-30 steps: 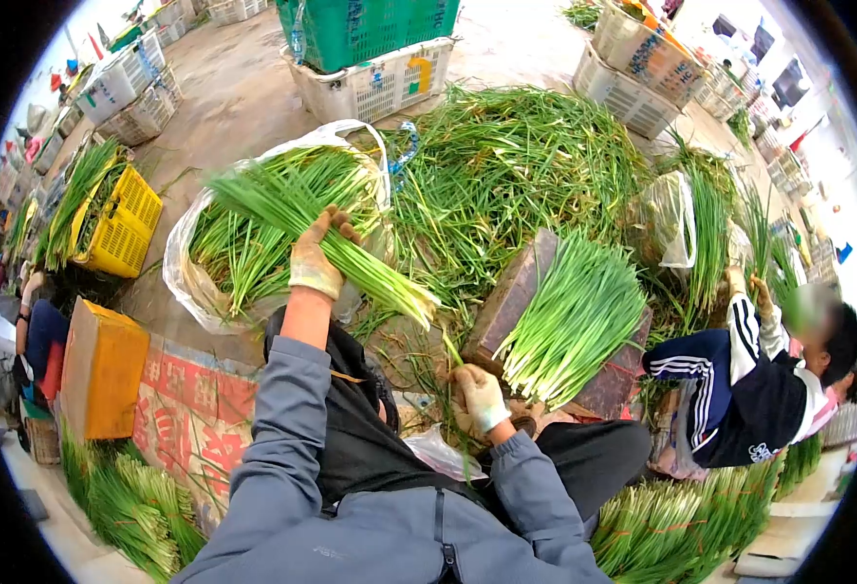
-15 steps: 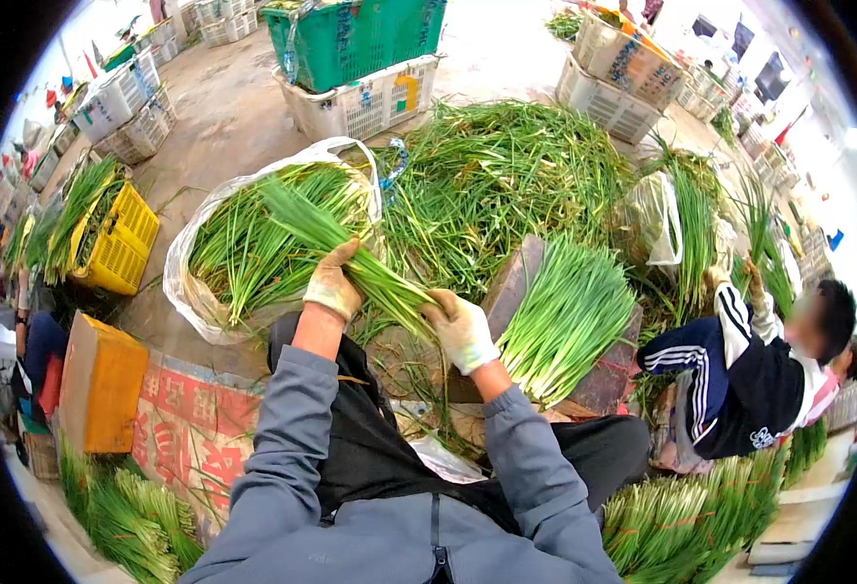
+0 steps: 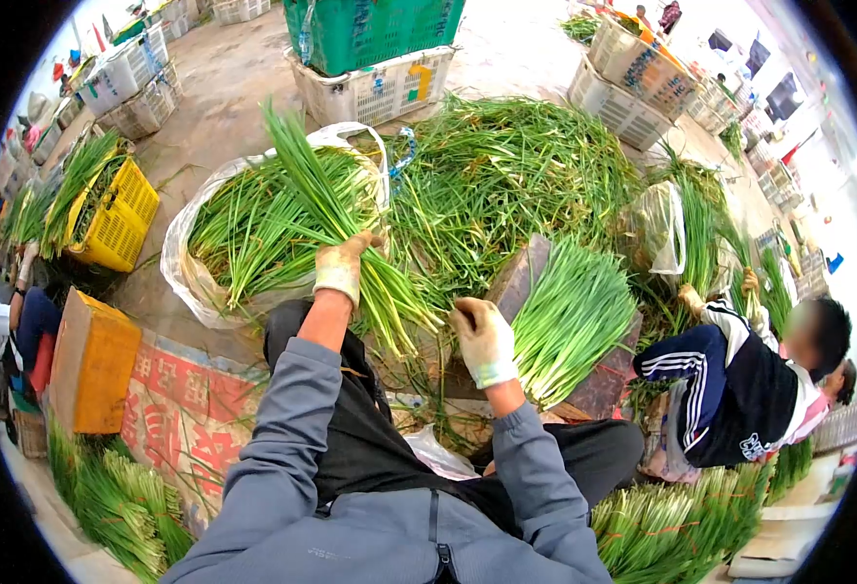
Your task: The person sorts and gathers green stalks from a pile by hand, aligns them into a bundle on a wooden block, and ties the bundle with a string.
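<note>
A loose bunch of garlic chives [image 3: 314, 190], gripped in my gloved left hand [image 3: 339, 271] above the open plastic bag [image 3: 177, 248].
My left fingers close round the lower stalks, leaves fanning up and away, pale ends splaying towards my right hand [image 3: 485, 341]; its fingers curl by those ends, but I can't tell whether they pinch a stalk. I judge the bunch light, limp at the leaves, firmer near the base, easily bruised and perhaps slippery if damp; best held low, without squeezing. The tangled heap [image 3: 536, 175] lies beyond, and the neat pile [image 3: 575, 316] rests on a dark block [image 3: 604, 380] just beside my right hand, crowding that side. A co-worker [image 3: 750, 399] sits farther right.
</note>
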Action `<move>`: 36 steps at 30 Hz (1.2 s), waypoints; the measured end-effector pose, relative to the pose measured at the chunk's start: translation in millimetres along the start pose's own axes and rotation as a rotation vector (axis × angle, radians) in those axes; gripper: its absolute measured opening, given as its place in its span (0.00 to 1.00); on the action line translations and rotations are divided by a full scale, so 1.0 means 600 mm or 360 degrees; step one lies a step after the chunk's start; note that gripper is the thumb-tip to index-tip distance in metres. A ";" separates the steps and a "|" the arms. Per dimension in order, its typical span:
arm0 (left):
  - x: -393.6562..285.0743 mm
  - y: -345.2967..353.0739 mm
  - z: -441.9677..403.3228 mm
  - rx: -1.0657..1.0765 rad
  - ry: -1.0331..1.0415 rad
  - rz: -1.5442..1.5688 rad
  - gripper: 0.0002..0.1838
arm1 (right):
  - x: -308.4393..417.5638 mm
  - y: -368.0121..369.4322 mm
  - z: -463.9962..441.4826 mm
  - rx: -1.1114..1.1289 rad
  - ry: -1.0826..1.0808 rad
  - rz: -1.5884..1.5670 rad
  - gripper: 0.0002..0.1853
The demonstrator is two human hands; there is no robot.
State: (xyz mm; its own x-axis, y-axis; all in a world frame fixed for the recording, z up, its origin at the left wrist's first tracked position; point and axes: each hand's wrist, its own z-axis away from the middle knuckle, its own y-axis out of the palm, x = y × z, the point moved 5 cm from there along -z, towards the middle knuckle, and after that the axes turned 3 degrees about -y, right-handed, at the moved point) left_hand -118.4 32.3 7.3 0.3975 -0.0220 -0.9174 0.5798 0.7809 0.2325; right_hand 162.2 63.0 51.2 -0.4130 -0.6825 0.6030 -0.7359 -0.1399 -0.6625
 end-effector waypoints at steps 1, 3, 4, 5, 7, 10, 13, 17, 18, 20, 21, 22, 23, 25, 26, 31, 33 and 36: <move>-0.003 -0.005 -0.004 -0.0059 0.0079 -0.0042 0.14 | 0.003 0.000 0.002 -0.0032 0.0000 -0.0115 0.13; -0.002 0.002 0.005 -0.0085 0.0049 0.0066 0.10 | 0.033 0.015 -0.003 0.0221 0.0127 -0.0145 0.13; 0.000 0.005 0.012 -0.0102 0.0020 0.0169 0.08 | 0.052 0.034 -0.002 0.0466 0.0259 -0.0172 0.14; 0.029 0.002 -0.012 -0.0161 0.0026 0.0230 0.09 | 0.063 0.053 -0.006 0.0494 0.0307 -0.0049 0.15; 0.023 0.018 0.003 -0.0100 0.0050 0.0276 0.09 | 0.047 0.093 -0.015 0.0338 0.0349 -0.0279 0.14; -0.008 0.009 0.021 -0.0043 -0.0067 0.0379 0.13 | 0.006 0.119 -0.015 0.0094 0.0559 -0.1057 0.12; -0.017 -0.006 0.023 0.0011 -0.0178 0.0603 0.12 | 0.000 0.088 0.015 0.0261 0.0816 -0.1552 0.12; -0.022 -0.053 -0.006 -0.0203 -0.0114 0.0765 0.12 | -0.043 0.070 0.091 0.0604 0.0761 -0.1389 0.12; -0.030 -0.061 -0.009 -0.0267 -0.0055 0.0843 0.12 | -0.050 0.076 0.112 0.0844 0.0765 -0.1277 0.13; -0.036 -0.081 -0.021 -0.0258 -0.0033 0.0828 0.13 | -0.120 0.137 0.194 0.1473 0.0718 -0.0531 0.14; -0.037 -0.080 -0.020 -0.0268 0.0012 0.0871 0.15 | -0.130 0.142 0.203 0.1474 0.0610 -0.0318 0.15; -0.043 -0.077 -0.017 -0.0280 0.0061 0.0914 0.16 | -0.138 0.147 0.210 0.1471 0.0505 -0.0099 0.16; -0.046 -0.073 -0.014 -0.0256 0.0111 0.0919 0.17 | -0.148 0.152 0.218 0.1463 0.0408 0.0119 0.17; -0.048 -0.062 -0.002 -0.0194 0.0131 0.0873 0.17 | -0.116 0.129 0.153 0.0689 0.0670 -0.0288 0.16; -0.047 -0.053 0.003 -0.0183 0.0130 0.0865 0.17 | -0.085 0.108 0.111 0.0614 0.0866 -0.0453 0.17; -0.037 -0.008 0.021 -0.0061 0.0045 0.0786 0.15 | -0.022 0.107 -0.001 0.0390 0.0864 -0.0743 0.22; -0.040 -0.004 0.026 -0.0065 0.0053 0.0787 0.15 | -0.021 0.115 -0.002 0.0262 0.1103 -0.1341 0.25; -0.047 -0.034 0.011 -0.0137 0.0104 0.0948 0.14 | -0.084 0.107 0.047 -0.0171 0.1474 -0.1842 0.19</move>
State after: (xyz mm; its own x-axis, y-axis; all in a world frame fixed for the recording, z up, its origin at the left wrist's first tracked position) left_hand -136.7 12.9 30.5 0.5900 0.4710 -0.6558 0.2099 0.6948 0.6879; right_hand 150.9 68.1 -34.7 0.2591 0.4615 0.8485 -0.9043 -0.1926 0.3809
